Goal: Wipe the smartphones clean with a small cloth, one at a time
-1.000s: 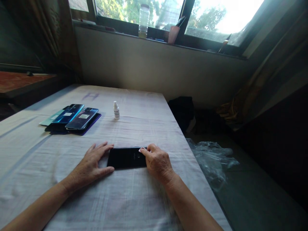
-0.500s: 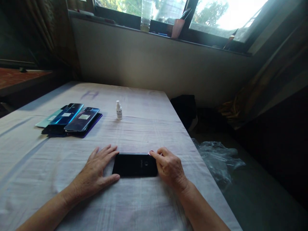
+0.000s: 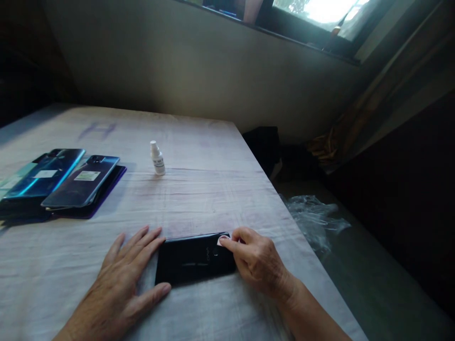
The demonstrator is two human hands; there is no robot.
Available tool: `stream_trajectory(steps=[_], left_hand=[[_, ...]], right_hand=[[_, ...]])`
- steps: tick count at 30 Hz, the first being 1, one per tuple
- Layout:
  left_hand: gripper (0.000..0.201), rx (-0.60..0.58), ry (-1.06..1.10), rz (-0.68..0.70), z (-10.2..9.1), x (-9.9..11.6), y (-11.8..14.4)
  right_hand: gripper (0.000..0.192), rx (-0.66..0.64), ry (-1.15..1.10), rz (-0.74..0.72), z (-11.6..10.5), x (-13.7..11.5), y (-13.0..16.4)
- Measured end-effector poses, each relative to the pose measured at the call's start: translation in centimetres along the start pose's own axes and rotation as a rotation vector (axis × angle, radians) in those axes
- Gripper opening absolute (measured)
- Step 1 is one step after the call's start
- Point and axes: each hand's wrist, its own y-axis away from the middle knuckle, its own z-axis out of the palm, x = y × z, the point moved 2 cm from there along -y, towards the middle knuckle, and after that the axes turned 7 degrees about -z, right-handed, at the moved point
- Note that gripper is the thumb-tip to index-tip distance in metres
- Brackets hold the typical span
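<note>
View tilted down, cropping window [image 3: 320, 14] (black phone [image 3: 188, 263] on creased tablecloth [image 3: 206, 189]).

The phone [image 3: 194, 260] lies between the hands [image 3: 124, 279] [image 3: 261, 263], a bottle [image 3: 158, 161] behind, the phone stack [image 3: 76, 189] farther left.

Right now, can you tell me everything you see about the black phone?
The black phone lies flat, back up, on the pale cloth. Its glossy back bears faint lettering and a small round mark. The left hand touches its left end; the right hand holds a small white piece against it near its far right corner.
</note>
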Motion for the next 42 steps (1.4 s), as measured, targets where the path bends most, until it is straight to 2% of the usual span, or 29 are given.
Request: stream_trajectory(steps=[8, 15, 21, 25, 35, 42], left_hand=[[0.076, 0.018, -0.033, 0.018, -0.5, 0.6, -0.3], [0.074, 0.017, -0.020, 0.002, -0.2, 0.5, -0.2], [0.072, -0.052, -0.011, -0.059, 0.0, 0.5, 0.0], [0.074, -0.062, -0.012, -0.068, -0.1, 0.6, -0.1], [0.073, -0.055, -0.061, -0.041, -0.3, 0.8, -0.5], [0.072, -0.096, -0.053, 0.006, -0.5, 0.6, -1.0]], right_hand=[[0.036, 0.022, 0.054, 0.089, 0.6, 0.4, 0.5], [0.037, -0.014, -0.114, -0.011, -0.7, 0.3, 1.1], [0.035, 0.064, -0.025, 0.018, 0.0, 1.1, 0.9], [0.034, 0.071, -0.038, 0.014, 0.2, 1.2, 0.9], [0.036, 0.031, -0.200, -0.074, -1.3, 0.3, 1.8], [0.039, 0.015, -0.172, -0.069, -1.5, -0.3, 2.9]])
